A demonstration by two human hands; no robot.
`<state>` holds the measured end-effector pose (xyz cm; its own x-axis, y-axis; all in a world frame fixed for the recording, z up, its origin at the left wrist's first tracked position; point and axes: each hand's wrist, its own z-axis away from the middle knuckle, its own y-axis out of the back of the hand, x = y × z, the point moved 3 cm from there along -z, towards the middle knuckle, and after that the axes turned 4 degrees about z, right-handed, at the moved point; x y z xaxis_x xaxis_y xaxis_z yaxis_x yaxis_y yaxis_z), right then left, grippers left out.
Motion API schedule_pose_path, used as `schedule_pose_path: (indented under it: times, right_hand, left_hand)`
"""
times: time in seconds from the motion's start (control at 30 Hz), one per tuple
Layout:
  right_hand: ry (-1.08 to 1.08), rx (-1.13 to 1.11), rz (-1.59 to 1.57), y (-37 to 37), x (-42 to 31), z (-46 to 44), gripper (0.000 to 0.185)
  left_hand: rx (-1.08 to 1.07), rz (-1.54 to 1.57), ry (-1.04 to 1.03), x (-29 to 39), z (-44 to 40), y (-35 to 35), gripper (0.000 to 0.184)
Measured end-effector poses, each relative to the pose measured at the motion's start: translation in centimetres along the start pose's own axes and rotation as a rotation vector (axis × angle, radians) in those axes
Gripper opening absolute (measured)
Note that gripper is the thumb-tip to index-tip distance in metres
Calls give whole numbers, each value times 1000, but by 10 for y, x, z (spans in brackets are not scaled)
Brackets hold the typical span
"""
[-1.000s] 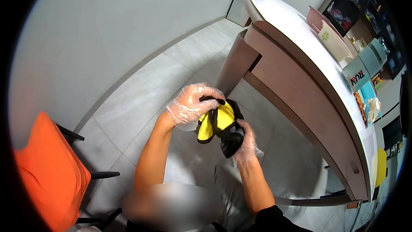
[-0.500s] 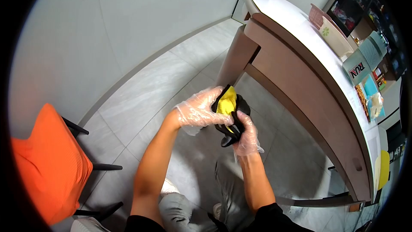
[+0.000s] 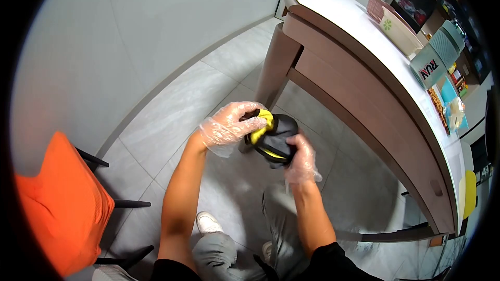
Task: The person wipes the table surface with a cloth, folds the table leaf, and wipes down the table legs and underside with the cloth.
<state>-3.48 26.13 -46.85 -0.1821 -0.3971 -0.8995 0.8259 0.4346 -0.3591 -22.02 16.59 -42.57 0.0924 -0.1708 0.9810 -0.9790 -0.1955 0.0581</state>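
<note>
A black and yellow fabric item [image 3: 278,136] is held between my two hands, above the floor. My left hand [image 3: 234,125], in a clear plastic glove, pinches its yellow part at the upper left. On the item's right side, my right hand [image 3: 302,157], also gloved in clear plastic, grips the black part with fingers partly hidden behind it. The item looks folded or bunched, with a yellow strip showing along its lower edge.
A white-topped curved table [image 3: 333,4] stands at the right, bearing a pink basket [image 3: 376,8], a cream basket [image 3: 398,31], a "RUN" bottle [image 3: 431,66] and a blue tray [image 3: 449,91]. An orange-covered chair [image 3: 67,208] is at the lower left.
The fabric item has turned and now shows more black and less yellow. My left hand has shifted slightly left and pinches the yellow edge. The table appears a little further left in view.
</note>
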Motion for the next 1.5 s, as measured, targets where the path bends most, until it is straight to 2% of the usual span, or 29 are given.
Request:
schedule_pose_path:
  times: [0.1,0.2,0.23,0.3,0.33,0.37,0.4,0.43,0.47,0.53,0.57,0.6,0.67,0.7,0.83,0.9,1.0,1.07,1.17,1.2,1.27,1.33,1.37,1.5]
  right_hand:
    - [347,-121,697,9,-34,-13,24]
    - [573,-350,1133,-17,-72,7,23]
    - [642,-452,1170,-18,-75,2,20]
    - [548,-465,1139,-26,-85,6,19]
    - [502,-472,1124,-28,-87,8,19]
    - [553,-442,1013,-24,-80,-1,19]
    - [485,-398,967,-24,-83,0,19]
    - [417,-355,920,-25,-88,2,19]
    - [349,-311,871,-25,-91,1,20]
    - [385,-235,743,-13,-91,-10,20]
    - [376,-206,639,-8,-90,-15,21]
    - [366,-177,534,-1,-89,-20,21]
    - [321,-191,524,14,-82,-32,24]
    - [293,-165,514,19,-76,-36,26]
    - [215,-153,664,15,-67,-24,43]
    - [459,-330,1004,26,-49,-25,54]
    - [400,-475,1162,33,-30,-32,65]
    - [169,-454,1154,29,-35,-32,58]
    - [208,-477,877,28,-22,-38,42]
    - [245,-433,878,27,-20,-40,36]
    - [320,-341,880,24,-17,-44,26]
    - [299,-252,863,15,-17,-40,24]
    - [285,-204,855,13,-16,-39,24]
    - [217,-184,780,4,-10,-37,27]
  left_hand:
    - [92,130,-57,2,2,11,26]
    - [151,147,-24,1,-3,9,42]
    - [84,158,-18,-1,-4,2,48]
    - [-49,178,-9,-12,-5,-11,62]
    - [-178,125,-9,-24,-10,-14,85]
    - [-254,123,51,-33,-10,-17,89]
    - [-331,120,111,-38,-9,-21,94]
    - [-419,88,176,-38,-8,-23,90]
    - [-413,37,175,-41,-8,-20,85]
    - [-402,-64,174,-44,-7,-14,75]
    - [-341,-222,206,-43,-7,-7,62]
    - [-231,-240,94,-40,-5,0,50]
    - [-96,-217,197,-41,-8,13,43]
    - [-30,-216,125,-40,-8,18,37]
    - [216,-198,17,-33,-6,29,31]
    - [313,-213,11,-27,-5,32,30]
    - [357,-270,-5,-33,-6,39,28]
    - [349,-307,12,-38,-6,44,28]
    - [251,-442,146,-44,-1,43,30]
    - [214,-478,191,-50,0,44,30]
    - [50,-560,282,-67,1,46,41]
    - [-66,-608,425,-69,6,34,49]
    - [-111,-574,412,-67,7,27,73]
    - [-276,-31,239,-56,-2,-11,103]
